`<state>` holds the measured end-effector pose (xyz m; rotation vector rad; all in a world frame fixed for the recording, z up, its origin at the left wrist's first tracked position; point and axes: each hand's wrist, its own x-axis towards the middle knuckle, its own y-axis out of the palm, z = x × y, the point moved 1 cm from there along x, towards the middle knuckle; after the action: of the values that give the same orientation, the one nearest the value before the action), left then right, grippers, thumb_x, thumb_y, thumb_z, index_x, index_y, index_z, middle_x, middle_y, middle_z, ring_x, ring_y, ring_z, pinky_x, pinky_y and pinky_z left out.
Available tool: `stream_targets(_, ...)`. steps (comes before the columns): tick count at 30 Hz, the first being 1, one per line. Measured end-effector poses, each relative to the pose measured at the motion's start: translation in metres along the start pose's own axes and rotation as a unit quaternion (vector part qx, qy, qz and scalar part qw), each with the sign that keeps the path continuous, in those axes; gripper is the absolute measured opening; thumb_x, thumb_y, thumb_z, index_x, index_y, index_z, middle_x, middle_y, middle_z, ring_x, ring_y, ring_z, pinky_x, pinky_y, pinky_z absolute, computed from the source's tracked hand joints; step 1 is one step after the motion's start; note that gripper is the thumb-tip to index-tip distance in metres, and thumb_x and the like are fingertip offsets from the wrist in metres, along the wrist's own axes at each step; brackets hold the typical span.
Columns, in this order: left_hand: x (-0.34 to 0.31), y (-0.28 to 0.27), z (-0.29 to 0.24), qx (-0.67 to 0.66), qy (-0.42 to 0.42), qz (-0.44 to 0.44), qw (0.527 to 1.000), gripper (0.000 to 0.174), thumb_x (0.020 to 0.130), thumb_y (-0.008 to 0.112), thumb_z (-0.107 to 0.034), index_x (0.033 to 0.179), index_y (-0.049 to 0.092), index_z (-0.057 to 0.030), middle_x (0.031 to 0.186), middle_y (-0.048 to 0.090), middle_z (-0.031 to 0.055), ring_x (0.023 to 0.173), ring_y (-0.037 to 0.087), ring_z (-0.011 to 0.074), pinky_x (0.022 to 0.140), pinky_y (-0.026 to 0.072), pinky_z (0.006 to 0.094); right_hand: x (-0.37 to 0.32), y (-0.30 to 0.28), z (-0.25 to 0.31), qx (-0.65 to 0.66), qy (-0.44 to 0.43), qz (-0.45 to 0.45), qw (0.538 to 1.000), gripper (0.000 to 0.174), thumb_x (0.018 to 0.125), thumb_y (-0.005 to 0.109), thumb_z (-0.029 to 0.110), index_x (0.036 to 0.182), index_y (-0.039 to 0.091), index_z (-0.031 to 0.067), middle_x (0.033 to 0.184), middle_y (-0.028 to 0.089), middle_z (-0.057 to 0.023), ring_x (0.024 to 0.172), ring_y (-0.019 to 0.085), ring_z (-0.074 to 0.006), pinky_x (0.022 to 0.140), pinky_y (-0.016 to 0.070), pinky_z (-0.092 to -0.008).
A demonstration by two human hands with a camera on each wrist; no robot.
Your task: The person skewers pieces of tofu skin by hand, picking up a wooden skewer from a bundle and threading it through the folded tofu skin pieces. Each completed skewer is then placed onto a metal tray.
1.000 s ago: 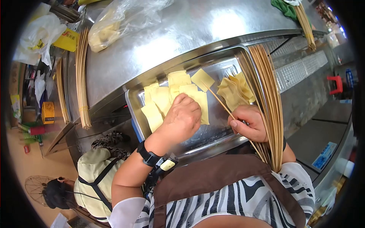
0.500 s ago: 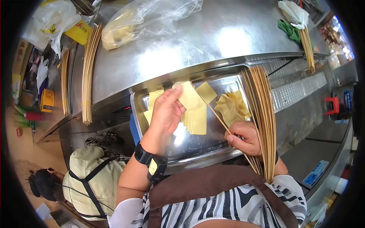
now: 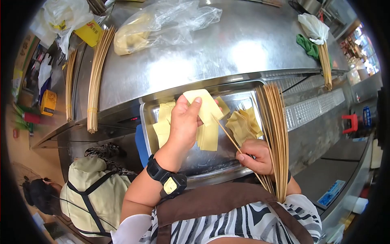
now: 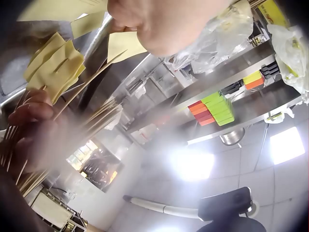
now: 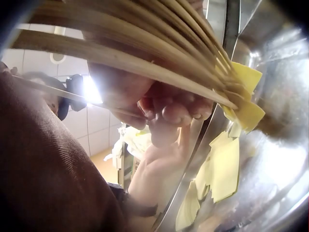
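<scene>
My left hand [image 3: 183, 124] pinches a thin yellow tofu sheet [image 3: 202, 105] above the metal tray [image 3: 219, 163], thumb on its near face. My right hand [image 3: 256, 156] grips a bamboo skewer [image 3: 229, 137], whose pointed end is right at the sheet's lower edge. A thick bundle of skewers [image 3: 276, 138] runs past the same hand, close against it. Folded, wavy tofu sheets [image 3: 243, 125] sit beside the bundle. Beneath the left hand are flat stacked sheets [image 3: 209, 138], with more sheets [image 3: 163, 116] to the left, partly hidden by that hand.
Behind the tray is a steel counter [image 3: 227, 36] with a clear plastic bag [image 3: 138, 34] on it. Skewer bundles [image 3: 97, 81] lie at the left; another [image 3: 326, 65], topped by a white bag, is at the far right. A person in a pale top [image 3: 91, 191] is at the lower left.
My left hand has gone from over the stacked sheets to holding one sheet up at the skewer's point. The right hand keeps its grip on the skewer.
</scene>
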<state>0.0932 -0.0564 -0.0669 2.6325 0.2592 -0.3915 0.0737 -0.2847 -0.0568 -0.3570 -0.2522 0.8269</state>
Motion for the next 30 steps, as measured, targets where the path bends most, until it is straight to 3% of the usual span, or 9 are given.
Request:
stream_targets(11, -0.009, 0.005, 0.000, 0.010, 0.075, 0.038, 0.996, 0.026, 0.103, 0.045, -0.018, 0.124, 0.045, -0.0020, 0.110, 0.067, 0.0192, 0.095, 0.070, 0.0251, 0.080, 0.0596, 0.0374, 0.001, 0.001, -0.003, 0.001, 0.020, -0.010, 1.000, 0.025, 0.092, 0.060, 0.014, 0.071, 0.058, -0.0001, 0.062, 0.051, -0.0131, 0.059, 0.053, -0.0308, 0.056, 0.0402, -0.0413)
stream_targets(13, -0.015, 0.009, 0.002, 0.061, 0.105, 0.068, 0.990, 0.026, 0.104, 0.044, -0.017, 0.125, 0.044, -0.0013, 0.113, 0.067, 0.0192, 0.094, 0.070, 0.0241, 0.080, 0.0592, 0.0356, 0.001, 0.001, -0.001, 0.007, 0.024, -0.013, 1.000, 0.024, 0.092, 0.060, 0.013, 0.072, 0.059, -0.0003, 0.062, 0.052, -0.0130, 0.060, 0.054, -0.0305, 0.056, 0.0405, -0.0410)
stream_targets(16, -0.018, 0.012, 0.009, 0.030, 0.069, 0.087, 0.993, 0.027, 0.103, 0.046, -0.014, 0.126, 0.043, -0.0008, 0.115, 0.066, 0.0184, 0.097, 0.069, 0.0225, 0.080, 0.0580, 0.0336, 0.001, 0.001, -0.002, 0.015, 0.026, -0.023, 0.999, 0.022, 0.092, 0.060, 0.013, 0.073, 0.060, -0.0005, 0.062, 0.052, -0.0129, 0.060, 0.054, -0.0301, 0.056, 0.0406, -0.0407)
stream_targets(20, -0.013, 0.014, 0.014, -0.009, 0.117, 0.033, 0.992, 0.033, 0.101, 0.049, -0.010, 0.131, 0.040, -0.0009, 0.114, 0.067, 0.0175, 0.100, 0.068, 0.0208, 0.081, 0.0567, 0.0325, -0.001, 0.000, -0.003, 0.015, 0.036, -0.023, 0.999, 0.022, 0.092, 0.060, 0.012, 0.074, 0.060, -0.0005, 0.062, 0.052, -0.0127, 0.060, 0.054, -0.0297, 0.057, 0.0408, -0.0406)
stream_targets(22, -0.014, 0.013, 0.014, 0.002, 0.101, 0.010, 0.995, 0.045, 0.099, 0.053, -0.007, 0.140, 0.034, -0.0023, 0.110, 0.068, 0.0163, 0.100, 0.067, 0.0193, 0.082, 0.0555, 0.0325, -0.001, 0.000, -0.003, 0.019, 0.036, -0.022, 0.999, 0.023, 0.092, 0.060, 0.013, 0.074, 0.060, -0.0004, 0.063, 0.052, -0.0126, 0.060, 0.054, -0.0295, 0.057, 0.0409, -0.0406)
stream_targets(26, -0.011, 0.000, 0.016, 0.070, 0.041, 0.008, 0.997, 0.047, 0.098, 0.056, -0.007, 0.142, 0.039, -0.0039, 0.107, 0.069, 0.0129, 0.097, 0.066, 0.0161, 0.082, 0.0549, 0.0307, -0.001, 0.000, -0.004, 0.024, 0.038, -0.019, 0.999, 0.023, 0.092, 0.060, 0.013, 0.074, 0.060, -0.0004, 0.063, 0.052, -0.0123, 0.060, 0.054, -0.0294, 0.057, 0.0411, -0.0406)
stream_targets(28, -0.009, -0.003, 0.018, 0.035, -0.044, 0.005, 0.998, 0.038, 0.096, 0.060, -0.008, 0.133, 0.054, -0.0026, 0.104, 0.069, 0.0077, 0.093, 0.065, 0.0117, 0.079, 0.0539, 0.0276, -0.001, 0.001, -0.003, 0.030, 0.033, -0.028, 0.999, 0.023, 0.092, 0.060, 0.013, 0.074, 0.060, -0.0003, 0.062, 0.053, -0.0121, 0.060, 0.054, -0.0294, 0.057, 0.0412, -0.0405)
stream_targets(30, -0.011, 0.000, 0.019, -0.008, -0.046, 0.009, 0.999, 0.032, 0.096, 0.061, -0.009, 0.127, 0.059, -0.0021, 0.103, 0.068, 0.0053, 0.090, 0.064, 0.0097, 0.076, 0.0528, 0.0260, -0.001, 0.001, -0.004, 0.029, 0.035, -0.027, 0.999, 0.023, 0.092, 0.060, 0.013, 0.074, 0.060, -0.0003, 0.063, 0.053, -0.0122, 0.060, 0.054, -0.0292, 0.057, 0.0412, -0.0403)
